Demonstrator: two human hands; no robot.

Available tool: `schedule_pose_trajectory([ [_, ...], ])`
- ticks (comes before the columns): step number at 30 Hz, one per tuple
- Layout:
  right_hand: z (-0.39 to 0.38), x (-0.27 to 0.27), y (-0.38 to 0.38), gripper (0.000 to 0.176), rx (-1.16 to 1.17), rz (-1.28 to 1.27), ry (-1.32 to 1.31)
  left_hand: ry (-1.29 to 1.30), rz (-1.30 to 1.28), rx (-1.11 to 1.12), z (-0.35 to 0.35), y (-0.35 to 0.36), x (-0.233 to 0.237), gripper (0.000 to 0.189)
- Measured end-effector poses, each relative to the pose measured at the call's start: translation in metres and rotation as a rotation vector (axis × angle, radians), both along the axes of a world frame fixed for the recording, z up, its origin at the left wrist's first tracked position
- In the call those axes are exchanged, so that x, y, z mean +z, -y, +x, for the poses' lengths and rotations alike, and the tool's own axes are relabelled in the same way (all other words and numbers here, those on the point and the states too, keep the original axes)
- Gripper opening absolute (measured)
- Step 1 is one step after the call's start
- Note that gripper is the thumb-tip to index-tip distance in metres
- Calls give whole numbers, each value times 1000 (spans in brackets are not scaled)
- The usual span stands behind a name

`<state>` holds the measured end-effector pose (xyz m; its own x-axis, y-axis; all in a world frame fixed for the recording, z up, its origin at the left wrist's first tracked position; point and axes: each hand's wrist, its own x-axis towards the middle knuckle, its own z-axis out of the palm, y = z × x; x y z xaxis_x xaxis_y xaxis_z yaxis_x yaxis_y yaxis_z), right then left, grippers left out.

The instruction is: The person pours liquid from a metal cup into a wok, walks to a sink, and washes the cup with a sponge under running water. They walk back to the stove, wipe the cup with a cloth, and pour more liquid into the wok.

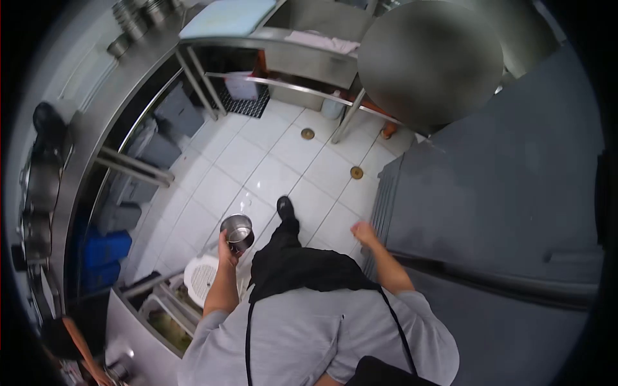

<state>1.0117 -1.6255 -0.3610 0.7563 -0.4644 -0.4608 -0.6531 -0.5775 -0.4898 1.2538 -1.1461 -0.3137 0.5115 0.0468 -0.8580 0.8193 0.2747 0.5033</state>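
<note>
My left hand (227, 251) grips a round stainless steel pot (238, 237) by its side, out to the left of my body. The pot's mouth tilts up toward me, and its inside looks bare metal. Below it is a white perforated round piece (201, 280), beside a counter with open food wells. My right hand (364, 233) hangs near the grey steel cabinet on the right, fingers curled in, with nothing visible in them.
White floor tiles (238, 157) with brass drain covers (308, 134) stretch ahead. A steel sink table (302, 58) stands at the far end, partly behind a blurred circle. Grey bins (158, 145) and blue crates (106, 251) sit under the left counter. Another person's arm (84, 350) shows bottom left.
</note>
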Motion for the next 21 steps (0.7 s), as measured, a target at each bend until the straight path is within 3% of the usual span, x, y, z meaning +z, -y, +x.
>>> schedule_pose_trajectory([
  [2, -11, 14, 7, 25, 94, 164, -338, 28, -113, 24, 55, 37, 1, 83],
  [3, -23, 27, 5, 27, -75, 264, -456, 87, -150, -56, 83, 69, 40, 81],
  [4, -2, 46, 20, 30, -257, 357, -557, 246, -386, -173, 152, 115, 50, 77],
  [5, 6, 42, 41, 27, -118, 263, -402, 346, -542, -279, 191, 133, 50, 73],
  [6, -3, 12, 74, 24, 22, 178, -256, 310, -491, -183, 219, 166, 71, 72],
  [8, 20, 32, 89, 19, -211, 301, -97, 352, -463, -153, 269, 223, 126, 73],
  [9, 68, 76, 105, 17, -579, 492, -71, 394, -560, -177, 294, 246, 136, 74],
  [11, 151, 127, 129, 13, -586, 366, -21, 445, -635, -207, 327, 294, 181, 75],
  [15, 280, 196, 212, 16, -442, 476, 386, 506, -737, -259, 376, 377, 239, 71],
  [17, 346, 233, 259, 17, -273, 300, 522, 537, -761, -289, 401, 406, 247, 69],
  [19, 415, 281, 305, 18, -225, 292, 587, 548, -770, -318, 423, 433, 256, 65],
  [21, 486, 294, 371, 22, -226, 227, 700, 597, -683, -303, 443, 461, 266, 64],
])
